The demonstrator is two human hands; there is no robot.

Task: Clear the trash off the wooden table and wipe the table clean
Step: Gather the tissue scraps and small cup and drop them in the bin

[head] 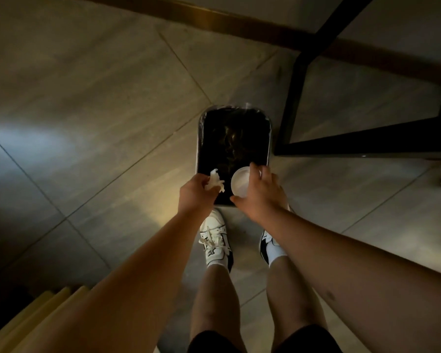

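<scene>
A rectangular trash bin (270,138) lined with a black bag stands on the tiled floor just in front of my feet. My left hand (194,192) holds a crumpled white tissue (215,181) over the bin's near left corner. My right hand (261,193) grips a white paper cup (240,184) from the side, its open mouth facing up, over the bin's near right edge. The wooden table top is out of view.
A black metal frame (294,98), like a table leg and floor bar, stands right of the bin. A brown skirting board (214,20) runs along the far wall. Yellow slats (43,309) show at the lower left. My white sneakers (214,238) stand behind the bin.
</scene>
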